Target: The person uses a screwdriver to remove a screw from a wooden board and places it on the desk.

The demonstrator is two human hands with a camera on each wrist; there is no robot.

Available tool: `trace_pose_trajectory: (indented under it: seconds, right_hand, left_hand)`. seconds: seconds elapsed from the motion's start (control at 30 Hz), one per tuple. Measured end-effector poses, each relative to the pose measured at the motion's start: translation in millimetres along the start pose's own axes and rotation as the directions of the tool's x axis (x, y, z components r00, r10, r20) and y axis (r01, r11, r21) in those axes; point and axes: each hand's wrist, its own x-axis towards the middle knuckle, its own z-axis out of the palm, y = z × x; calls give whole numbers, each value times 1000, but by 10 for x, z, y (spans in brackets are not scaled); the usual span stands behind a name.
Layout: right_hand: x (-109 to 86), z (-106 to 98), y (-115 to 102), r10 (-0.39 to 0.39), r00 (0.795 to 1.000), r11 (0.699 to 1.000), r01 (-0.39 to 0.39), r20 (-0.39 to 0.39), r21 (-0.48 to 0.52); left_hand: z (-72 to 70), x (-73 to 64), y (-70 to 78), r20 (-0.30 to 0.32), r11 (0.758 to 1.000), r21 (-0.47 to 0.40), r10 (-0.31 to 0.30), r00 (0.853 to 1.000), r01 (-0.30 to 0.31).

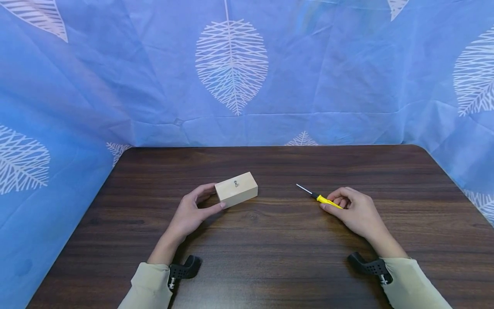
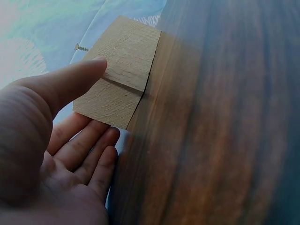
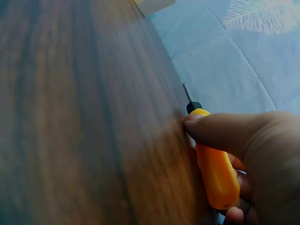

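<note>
A pale wooden block (image 1: 240, 196) lies on the table left of the middle. From its top face a small screw (image 1: 236, 183) sticks up; the left wrist view shows the screw's (image 2: 81, 48) head and thread standing clear of the wood. My left hand (image 1: 194, 210) grips the block's left end, thumb on the near side and fingers on the far side. To the right, my right hand (image 1: 353, 210) holds a yellow screwdriver (image 1: 323, 199) by its handle, the shaft pointing away to the left toward the block. In the right wrist view, the thumb presses along the yellow handle (image 3: 218, 180).
The dark wood-grain table (image 1: 262, 262) has rounded far corners. Behind it and along its sides hangs a blue cloth (image 1: 162, 64) with white leaf prints. Each wrist wears a black camera mount (image 1: 185, 267).
</note>
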Motion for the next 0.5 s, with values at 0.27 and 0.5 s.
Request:
trace_pose_trajectory:
  seconds: [0.27,0.5]
  right_hand:
    - [29,-25,-27,81,995,995,-84,52,62]
    - [36,-29,-176,166,979,969,-184,120,165]
  left_hand:
    - [-21,-6,-6,0,1000,1,8,1000,-8]
    - [-3,-3,4,7,1000,5,12,1000,-12]
